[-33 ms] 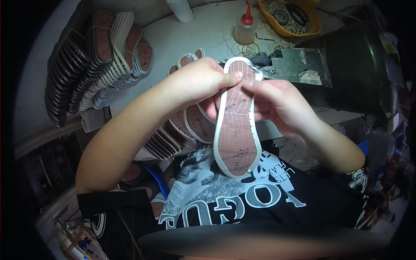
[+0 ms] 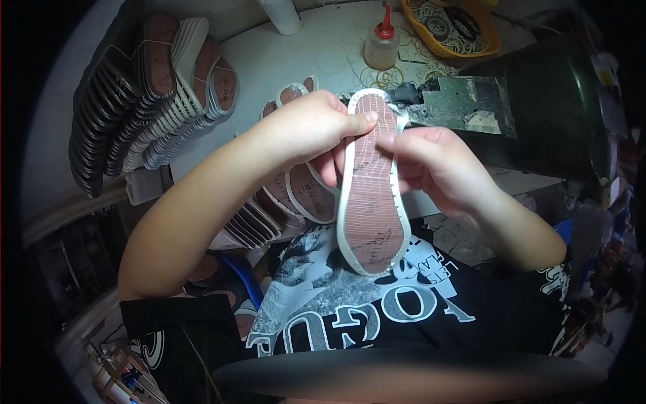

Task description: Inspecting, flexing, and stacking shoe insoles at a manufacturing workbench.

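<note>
An insole [image 2: 373, 202] with a reddish-brown, lined underside and a white folded rim is held upright in front of my chest. My left hand [image 2: 319, 128] grips it near its narrow upper end, thumb pressed on the brown face and fingers behind. My right hand [image 2: 437, 161] is at its right edge, thumb tip on the brown face and curled fingers partly hidden behind. By the upper right edge, a bit of white covering sticks out. Small notches run down the right rim. Behind my left hand, similar insoles [image 2: 311, 195] lie on the table.
Bundled stacks of soles [image 2: 158, 60] stand at the far left. A red-tipped squeeze bottle [image 2: 381, 50] and a yellow basket [image 2: 488, 47] of cords are at the back. A dark green machine [image 2: 552, 101] with a flat plate [image 2: 464, 101] is at the right. Rubber bands lie on the white table [image 2: 323, 47].
The insole's lower end has swung slightly to the right. My right hand has shifted a little down, and its thumb has slid down along the insole. My left hand has stayed nearly in place.
</note>
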A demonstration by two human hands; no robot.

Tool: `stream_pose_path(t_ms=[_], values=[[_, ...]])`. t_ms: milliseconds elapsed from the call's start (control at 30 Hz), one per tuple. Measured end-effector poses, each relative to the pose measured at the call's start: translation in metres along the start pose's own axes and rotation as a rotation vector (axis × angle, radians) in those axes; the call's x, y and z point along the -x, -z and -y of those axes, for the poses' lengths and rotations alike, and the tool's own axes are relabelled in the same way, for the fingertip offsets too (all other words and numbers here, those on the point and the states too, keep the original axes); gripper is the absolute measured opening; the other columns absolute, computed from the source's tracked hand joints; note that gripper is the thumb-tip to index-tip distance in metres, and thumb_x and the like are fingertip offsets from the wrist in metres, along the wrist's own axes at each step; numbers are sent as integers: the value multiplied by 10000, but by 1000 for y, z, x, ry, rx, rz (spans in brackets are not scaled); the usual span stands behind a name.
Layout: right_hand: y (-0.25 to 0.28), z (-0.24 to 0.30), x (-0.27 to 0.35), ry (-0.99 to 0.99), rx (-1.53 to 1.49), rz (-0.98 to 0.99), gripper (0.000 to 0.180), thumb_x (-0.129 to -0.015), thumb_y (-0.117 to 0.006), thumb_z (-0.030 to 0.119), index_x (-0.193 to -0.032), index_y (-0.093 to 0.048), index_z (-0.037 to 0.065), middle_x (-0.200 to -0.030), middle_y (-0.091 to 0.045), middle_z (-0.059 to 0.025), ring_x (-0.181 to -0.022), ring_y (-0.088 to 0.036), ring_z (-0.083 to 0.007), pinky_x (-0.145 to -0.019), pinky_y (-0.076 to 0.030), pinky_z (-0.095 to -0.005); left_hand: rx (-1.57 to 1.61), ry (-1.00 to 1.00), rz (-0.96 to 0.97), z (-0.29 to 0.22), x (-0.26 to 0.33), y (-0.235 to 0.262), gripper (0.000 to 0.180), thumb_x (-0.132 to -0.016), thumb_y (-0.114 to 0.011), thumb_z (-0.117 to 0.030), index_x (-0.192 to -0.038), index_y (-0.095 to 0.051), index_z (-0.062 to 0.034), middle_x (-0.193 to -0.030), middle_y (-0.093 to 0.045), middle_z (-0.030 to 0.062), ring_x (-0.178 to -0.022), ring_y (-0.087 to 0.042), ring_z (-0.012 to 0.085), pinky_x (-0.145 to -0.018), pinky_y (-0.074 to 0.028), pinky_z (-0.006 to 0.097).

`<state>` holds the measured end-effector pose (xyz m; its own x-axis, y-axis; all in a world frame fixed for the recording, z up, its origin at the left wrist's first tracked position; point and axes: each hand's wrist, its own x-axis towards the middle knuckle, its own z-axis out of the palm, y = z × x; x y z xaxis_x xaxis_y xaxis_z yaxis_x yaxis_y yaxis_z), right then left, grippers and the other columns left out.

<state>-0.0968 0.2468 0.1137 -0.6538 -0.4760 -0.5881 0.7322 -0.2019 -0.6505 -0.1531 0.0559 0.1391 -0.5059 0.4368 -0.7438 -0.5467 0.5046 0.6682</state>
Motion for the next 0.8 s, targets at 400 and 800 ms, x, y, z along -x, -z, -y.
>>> stream_pose_path(t_ms=[400, 800], values=[[37, -21, 46, 10, 181, -19, 255, -899, -628, 174, -1012, -640, -54, -854, -669, -52, -728, -602, -65, -664, -479, -195, 41, 32, -17, 5, -10, 9, 565, -898, -570, -468, -581, -567, 0, -419, -538, 105, -261, -434, 110, -267, -329, 210], [-7, -36, -5, 319, -237, -95, 270, -925, -586, 175, -1038, -631, -67, -894, -680, -94, -733, -635, -110, -674, -498, -232, 42, -292, -154, 15, -35, 52, 467, -902, -561, -462, -626, -551, -85, -394, -387, -48, -360, -363, 47, -404, -335, 196]])
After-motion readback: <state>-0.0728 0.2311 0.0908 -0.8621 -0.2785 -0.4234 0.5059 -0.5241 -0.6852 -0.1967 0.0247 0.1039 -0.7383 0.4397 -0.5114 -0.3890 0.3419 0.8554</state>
